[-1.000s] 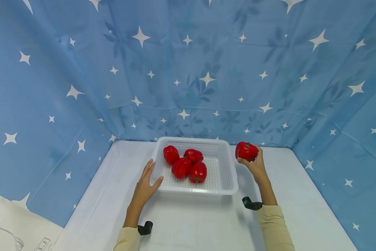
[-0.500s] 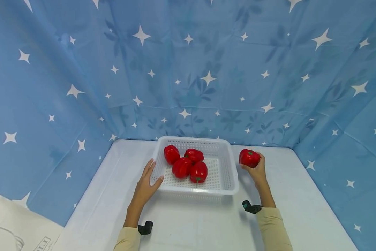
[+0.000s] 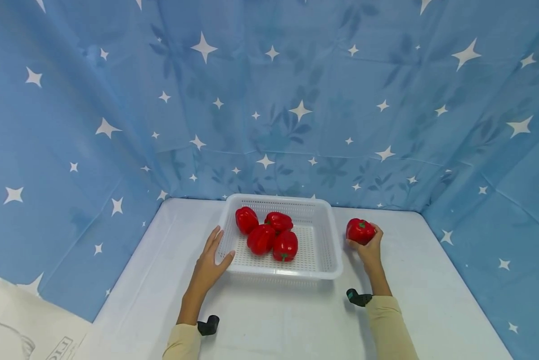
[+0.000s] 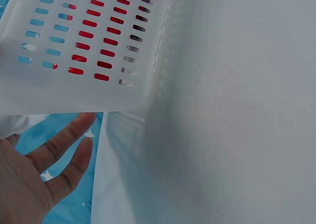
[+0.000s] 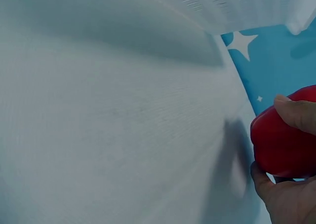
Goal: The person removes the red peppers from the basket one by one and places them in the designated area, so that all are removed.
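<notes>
A red bell pepper (image 3: pixel 359 231) is gripped by the right hand (image 3: pixel 371 250), to the right of the white basket (image 3: pixel 330 245). In the right wrist view the thumb and fingers hold the pepper (image 5: pixel 281 142) close above the table. Several red peppers lie together in the basket's left and middle part, one of them at the front (image 3: pixel 285 245). The left hand (image 3: pixel 208 265) is at the basket's left side with its fingers spread. In the left wrist view the left hand (image 4: pixel 44 169) has extended fingers by the basket wall (image 4: pixel 74 93); contact cannot be told.
The white table (image 3: pixel 269 320) carries the basket near its back edge. A blue curtain (image 3: pixel 269 125) with white stars stands behind and at both sides. A pale printed sheet (image 3: pixel 22 320) shows at the lower left.
The right hand has moved the held pepper slightly right and down toward the table, nearer to the person. The left hand and the basket have stayed in place.
</notes>
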Available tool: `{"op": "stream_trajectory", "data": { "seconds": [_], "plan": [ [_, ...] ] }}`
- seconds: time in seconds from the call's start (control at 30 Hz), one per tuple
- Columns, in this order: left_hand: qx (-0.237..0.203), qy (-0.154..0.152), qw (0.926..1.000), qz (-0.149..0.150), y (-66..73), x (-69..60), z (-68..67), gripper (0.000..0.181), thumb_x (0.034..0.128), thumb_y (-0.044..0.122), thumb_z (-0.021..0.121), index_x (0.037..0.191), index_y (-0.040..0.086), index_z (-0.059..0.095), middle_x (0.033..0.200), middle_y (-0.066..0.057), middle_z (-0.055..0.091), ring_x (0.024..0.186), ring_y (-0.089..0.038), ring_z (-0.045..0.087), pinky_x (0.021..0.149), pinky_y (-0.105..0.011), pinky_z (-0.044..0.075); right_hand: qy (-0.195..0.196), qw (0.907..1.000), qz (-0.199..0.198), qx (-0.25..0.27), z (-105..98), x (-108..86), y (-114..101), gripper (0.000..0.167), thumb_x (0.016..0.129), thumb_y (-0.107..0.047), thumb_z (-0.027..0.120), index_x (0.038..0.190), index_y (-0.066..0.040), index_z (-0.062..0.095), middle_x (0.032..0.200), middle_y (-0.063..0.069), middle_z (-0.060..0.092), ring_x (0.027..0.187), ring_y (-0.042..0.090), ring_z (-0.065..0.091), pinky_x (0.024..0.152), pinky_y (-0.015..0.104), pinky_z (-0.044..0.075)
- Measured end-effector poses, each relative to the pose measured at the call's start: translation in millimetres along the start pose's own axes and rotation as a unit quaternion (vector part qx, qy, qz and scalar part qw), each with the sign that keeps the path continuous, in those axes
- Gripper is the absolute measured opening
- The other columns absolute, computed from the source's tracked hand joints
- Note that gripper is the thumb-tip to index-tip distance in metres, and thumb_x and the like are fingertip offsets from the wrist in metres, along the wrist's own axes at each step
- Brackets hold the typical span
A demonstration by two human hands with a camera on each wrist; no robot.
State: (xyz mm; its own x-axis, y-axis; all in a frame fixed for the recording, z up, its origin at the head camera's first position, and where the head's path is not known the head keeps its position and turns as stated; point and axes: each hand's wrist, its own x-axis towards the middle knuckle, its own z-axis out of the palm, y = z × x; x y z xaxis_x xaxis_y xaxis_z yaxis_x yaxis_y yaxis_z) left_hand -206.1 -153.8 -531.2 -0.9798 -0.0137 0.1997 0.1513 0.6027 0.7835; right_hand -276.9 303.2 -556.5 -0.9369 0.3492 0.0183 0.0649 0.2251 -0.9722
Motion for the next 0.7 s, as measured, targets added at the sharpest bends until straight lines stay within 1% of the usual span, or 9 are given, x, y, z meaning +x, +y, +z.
{"op": "stream_trajectory", "data": {
  "seconds": [0.23,0.53,0.7],
  "plan": [
    [0.001,-0.002,1.0000,0.001,1.2,1.1,-0.8,0.074,0.0902,0.043,0.064,0.154,0.022,0.032,0.163,0.012,0.020,0.147,-0.031,0.032,0.102,-0.056,0.041,0.003,0.9999,-0.011,-0.006,6.4,0.5,8.0,0.097,0.080,0.006,0.071,0.150,-0.017,0.007,0.161,0.016,0.013,0.150,0.036,0.009,0.120,0.056,0.020],
    [0.005,0.006,1.0000,0.007,2.3,2.6,-1.5,0.074,0.0900,0.042,0.064,0.154,0.021,0.032,0.163,0.009,0.021,0.146,-0.032,0.033,0.102,-0.057,0.042,0.012,0.9987,-0.032,-0.037,14.0,0.0,8.3,0.102,0.079,0.002,0.074,0.151,-0.020,0.005,0.161,0.014,0.015,0.151,0.035,0.011,0.118,0.057,0.024],
    [0.002,0.003,1.0000,0.001,2.0,0.9,0.0,0.074,0.0900,0.041,0.064,0.153,0.022,0.032,0.163,0.008,0.021,0.146,-0.033,0.033,0.102,-0.057,0.041,0.018,0.9979,-0.042,-0.046,14.5,-1.6,13.3,0.106,0.079,0.003,0.074,0.153,-0.019,0.001,0.161,0.015,0.012,0.150,0.036,0.010,0.118,0.057,0.024]
  ]
}}
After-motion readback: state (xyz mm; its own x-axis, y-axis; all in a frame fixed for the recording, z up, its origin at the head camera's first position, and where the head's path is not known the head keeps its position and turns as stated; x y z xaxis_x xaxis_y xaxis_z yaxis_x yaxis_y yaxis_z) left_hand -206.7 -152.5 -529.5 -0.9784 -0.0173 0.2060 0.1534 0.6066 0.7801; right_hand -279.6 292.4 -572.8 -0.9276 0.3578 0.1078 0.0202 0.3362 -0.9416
